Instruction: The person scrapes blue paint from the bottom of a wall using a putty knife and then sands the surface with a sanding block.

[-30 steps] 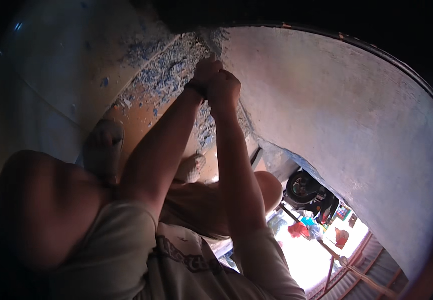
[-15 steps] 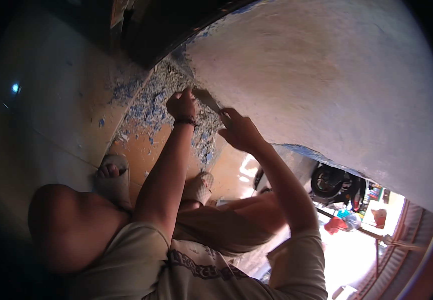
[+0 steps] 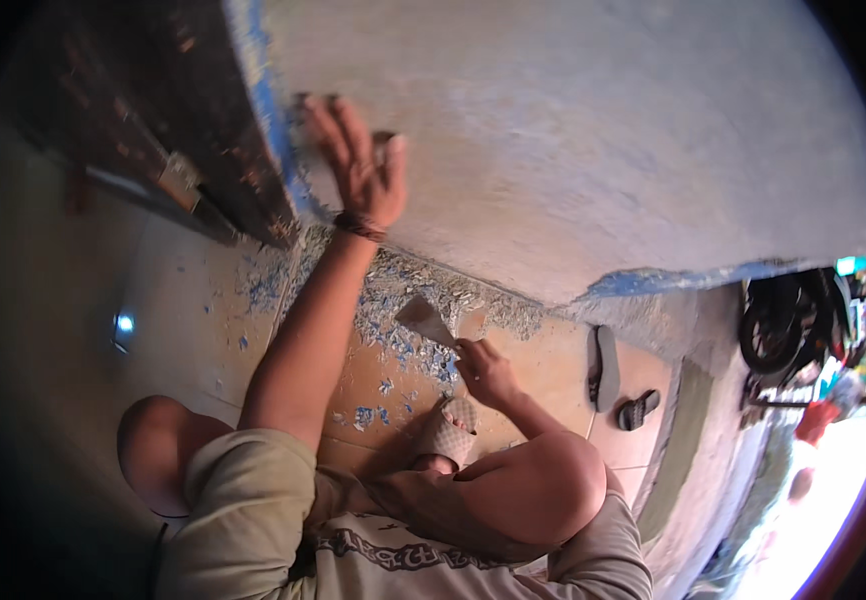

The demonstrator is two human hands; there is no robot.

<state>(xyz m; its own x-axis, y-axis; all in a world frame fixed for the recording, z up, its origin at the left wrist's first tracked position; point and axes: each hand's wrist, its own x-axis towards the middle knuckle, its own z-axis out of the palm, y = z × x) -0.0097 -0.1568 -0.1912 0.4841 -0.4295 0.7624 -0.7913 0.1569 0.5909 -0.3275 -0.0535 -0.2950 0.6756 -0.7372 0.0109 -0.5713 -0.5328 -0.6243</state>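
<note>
1. Fingers of the left hand [image 3: 366, 190] are spread apart and grasp nothing; they are before the large, whitish-grey plastered wall [image 3: 553, 130], but I cannot tell if they touch it. Fingers of the right hand [image 3: 490, 376] are closed around the narrow end of a flat, grey, wedge-shaped scraper [image 3: 427, 321].
2. The wall is the largest thing, and some blue paint [image 3: 643, 283] shows along its lower border.
3. Next in size is the orange-beige tiled floor [image 3: 556, 382], which lies at the foot of the wall.
4. At the left side stands a dark brown, worn wooden frame [image 3: 215, 100].
5. Smaller is the loose strip of grey and blue flakes [image 3: 423, 280], which follows the foot of the wall.
6. The scraper is low over these flakes, in front of the right hand; if it touches them, I cannot tell. Its long axis goes slantwise from the right hand toward the upper left of the view, with the broad edge pointing away from the hand.
7. In my judgement, it is light and rather stiff, with a thin blade that may bend a little and is not fragile. The narrow end is the proper place for holding; the broad edge could be sharp.
</note>
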